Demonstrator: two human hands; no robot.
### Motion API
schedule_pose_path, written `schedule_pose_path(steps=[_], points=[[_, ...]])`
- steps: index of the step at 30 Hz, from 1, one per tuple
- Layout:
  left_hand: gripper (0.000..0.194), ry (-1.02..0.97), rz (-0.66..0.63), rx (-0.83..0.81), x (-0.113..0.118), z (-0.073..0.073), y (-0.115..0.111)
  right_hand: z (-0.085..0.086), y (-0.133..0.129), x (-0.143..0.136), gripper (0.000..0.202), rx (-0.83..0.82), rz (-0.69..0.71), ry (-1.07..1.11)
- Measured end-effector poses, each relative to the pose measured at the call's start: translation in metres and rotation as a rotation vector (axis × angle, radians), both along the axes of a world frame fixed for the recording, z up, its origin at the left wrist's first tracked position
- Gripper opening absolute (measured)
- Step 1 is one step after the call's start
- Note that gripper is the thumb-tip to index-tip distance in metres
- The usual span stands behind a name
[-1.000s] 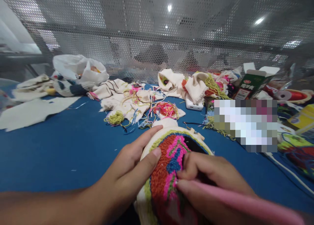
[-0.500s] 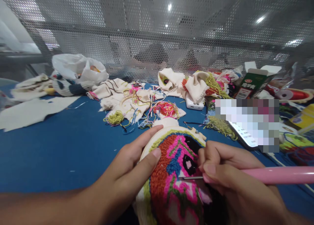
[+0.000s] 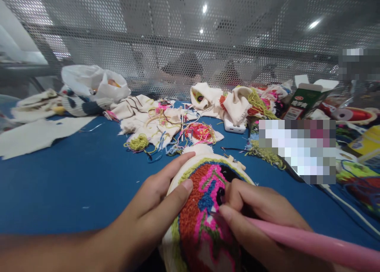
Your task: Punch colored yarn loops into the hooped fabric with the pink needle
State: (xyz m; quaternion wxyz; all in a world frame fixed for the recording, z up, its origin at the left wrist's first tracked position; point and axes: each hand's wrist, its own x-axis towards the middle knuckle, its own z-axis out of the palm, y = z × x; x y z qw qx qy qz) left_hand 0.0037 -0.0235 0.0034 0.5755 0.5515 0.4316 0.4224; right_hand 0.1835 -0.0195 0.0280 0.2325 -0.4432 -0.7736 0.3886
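Observation:
A round hoop of cloth (image 3: 192, 193) covered in rust, pink, blue, green and black yarn tilts at the bottom centre. My left hand (image 3: 157, 201) grips its left rim, thumb on the rust yarn and fingers at the outer edge. In my right hand (image 3: 255, 212) is a pink-handled needle tool (image 3: 308, 240), held near its front end. The metal tip meets the yarn surface just below the blue patch. My right fingers hide part of the black and pink pattern.
Behind the hoop lie cloth scraps (image 3: 148, 121), a yellow-green yarn bundle (image 3: 139, 142) and a white device (image 3: 234, 125). A white plastic bag (image 3: 95, 82) sits back left. A phone, mostly pixelated, a green box (image 3: 305, 100) and a white cable (image 3: 347, 212) are at the right.
My right hand has moved left over the hoop, covering more of the pattern. The pink handle now slopes down to the right, and the metal shaft shows less. My left hand keeps its grip.

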Motion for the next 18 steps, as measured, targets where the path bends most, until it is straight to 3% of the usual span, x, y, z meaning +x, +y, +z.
schedule_pose_path(steps=[6,10,15,18], points=[[0.052,0.004,-0.006,0.006,-0.001,0.001,-0.002,-0.003,0.008,-0.001,0.029,-0.007,0.072,0.028],[0.052,0.017,-0.011,0.040,0.000,0.001,-0.001,-0.004,0.007,-0.004,0.022,0.096,0.147,-0.026],[0.053,-0.042,-0.033,-0.021,0.000,0.000,0.001,0.004,0.012,0.006,0.015,-0.168,0.215,0.034],[0.050,-0.096,-0.046,-0.062,0.000,-0.001,0.003,0.004,0.015,0.014,0.016,-0.153,0.254,0.093]])
